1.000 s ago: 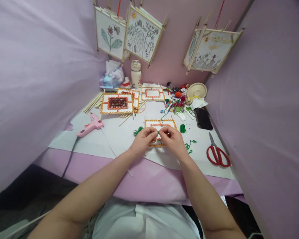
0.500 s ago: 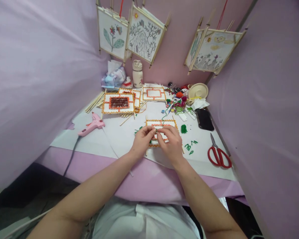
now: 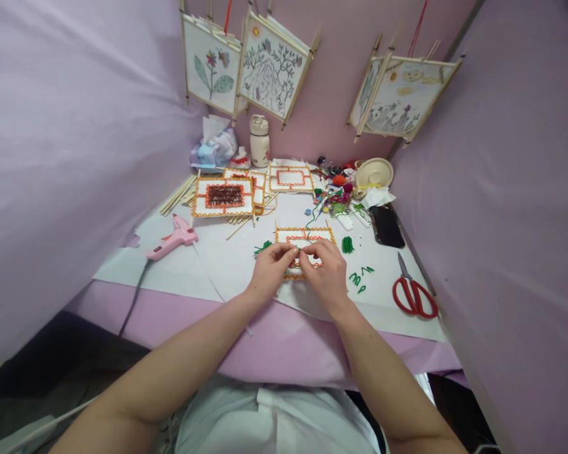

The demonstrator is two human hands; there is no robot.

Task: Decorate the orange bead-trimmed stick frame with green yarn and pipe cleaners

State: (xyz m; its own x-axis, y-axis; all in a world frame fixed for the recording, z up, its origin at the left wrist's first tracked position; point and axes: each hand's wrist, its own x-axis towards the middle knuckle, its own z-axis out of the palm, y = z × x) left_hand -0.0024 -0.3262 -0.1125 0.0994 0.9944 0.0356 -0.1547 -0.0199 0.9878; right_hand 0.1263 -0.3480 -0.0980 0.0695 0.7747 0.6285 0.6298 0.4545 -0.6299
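Note:
My left hand (image 3: 271, 268) and my right hand (image 3: 325, 268) meet over a white square panel (image 3: 305, 238) edged in orange trim, lying on white paper. Both hands pinch a thin piece of green yarn (image 3: 301, 252) between their fingertips, just above the panel's middle. A green yarn strand runs from the panel up toward the heap of craft bits (image 3: 334, 198). A small green yarn tuft (image 3: 263, 248) lies left of the panel, another (image 3: 347, 244) to its right.
A pink glue gun (image 3: 173, 237) lies at the left, red scissors (image 3: 413, 293) at the right, a black phone (image 3: 387, 226) beyond them. Finished panels (image 3: 223, 196), sticks, a bottle (image 3: 259, 140) and a bowl (image 3: 373, 171) sit at the back. Paper lanterns (image 3: 246, 63) hang above.
My hands have stayed pinched on the green yarn over the panel; the right hand has drawn in a little closer to the left.

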